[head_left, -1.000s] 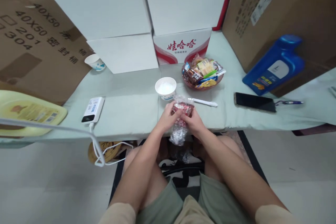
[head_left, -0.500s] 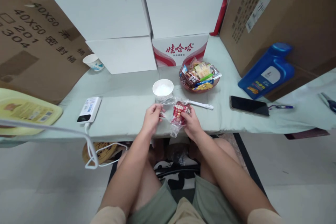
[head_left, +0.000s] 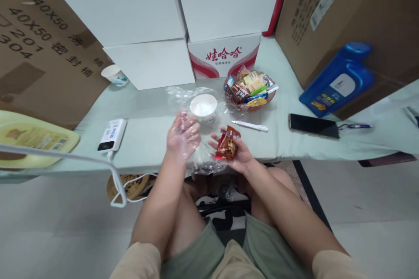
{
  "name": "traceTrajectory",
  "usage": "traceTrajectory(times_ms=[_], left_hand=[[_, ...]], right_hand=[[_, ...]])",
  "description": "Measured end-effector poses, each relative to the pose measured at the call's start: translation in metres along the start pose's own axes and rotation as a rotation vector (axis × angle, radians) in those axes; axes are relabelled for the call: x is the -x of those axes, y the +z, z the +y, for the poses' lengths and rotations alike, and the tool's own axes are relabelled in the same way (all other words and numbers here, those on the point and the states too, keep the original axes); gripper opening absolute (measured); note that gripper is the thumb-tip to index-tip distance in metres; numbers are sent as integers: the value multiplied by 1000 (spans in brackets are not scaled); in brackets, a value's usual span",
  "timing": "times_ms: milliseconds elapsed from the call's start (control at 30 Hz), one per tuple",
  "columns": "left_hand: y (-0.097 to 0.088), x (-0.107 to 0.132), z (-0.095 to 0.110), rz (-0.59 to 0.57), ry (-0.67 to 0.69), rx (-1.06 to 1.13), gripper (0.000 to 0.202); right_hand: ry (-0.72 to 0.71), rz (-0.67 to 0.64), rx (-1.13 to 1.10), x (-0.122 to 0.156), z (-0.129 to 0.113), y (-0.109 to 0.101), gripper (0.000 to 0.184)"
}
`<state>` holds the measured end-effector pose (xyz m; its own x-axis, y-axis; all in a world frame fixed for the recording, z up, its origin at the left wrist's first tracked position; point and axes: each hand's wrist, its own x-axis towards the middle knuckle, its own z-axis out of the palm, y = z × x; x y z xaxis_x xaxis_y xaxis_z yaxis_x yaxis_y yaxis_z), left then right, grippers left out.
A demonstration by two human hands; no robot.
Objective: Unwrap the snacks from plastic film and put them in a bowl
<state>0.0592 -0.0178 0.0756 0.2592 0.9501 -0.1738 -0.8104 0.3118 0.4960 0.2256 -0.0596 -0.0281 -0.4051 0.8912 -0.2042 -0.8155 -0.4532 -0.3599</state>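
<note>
My left hand (head_left: 183,137) is closed on a thin clear plastic bag (head_left: 176,93), which billows over the fingers and around the bowl; the hand is slightly blurred. In my right hand (head_left: 241,157) rest small snack packets (head_left: 229,143), a brown one with a cookie picture in front and a red one partly hidden behind it. A white paper bowl (head_left: 203,105) with something white inside stands just beyond both hands. To its right lies a white plastic utensil (head_left: 249,126).
A bowl of mixed snacks (head_left: 262,104) stands at the back, before white boxes (head_left: 225,56). On the right are a blue bottle (head_left: 338,83), a phone (head_left: 313,126) and a pen (head_left: 358,126). A power bank (head_left: 112,134), a paper cup (head_left: 114,75) and a yellow bottle (head_left: 36,139) are left.
My left hand has pulled left and slightly up with the clear plastic, which now spreads around the bowl. The packets are out of it in my right hand, with a brown packet showing.
</note>
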Motion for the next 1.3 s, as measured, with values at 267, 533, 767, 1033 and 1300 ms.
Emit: traceTrajectory(times_ms=[267,533,767,1033,1300], left_hand=[[-51,17,49,-29,468,167,12],[-86,-12,51,222,157,125,27],[-66,-25,21,249,-37,-12,18],[-66,-29,31,292,-24,-30,17],[-65,-37,25,284,-1,-85,14]], right_hand=[[73,-76,110,-9,14,6,48],[-78,135,269,10,-4,1,56],[-485,489,694,53,-92,15,61],[-644,751,1262,17,-207,64,39],[-232,611,2311,-108,-228,96,31]])
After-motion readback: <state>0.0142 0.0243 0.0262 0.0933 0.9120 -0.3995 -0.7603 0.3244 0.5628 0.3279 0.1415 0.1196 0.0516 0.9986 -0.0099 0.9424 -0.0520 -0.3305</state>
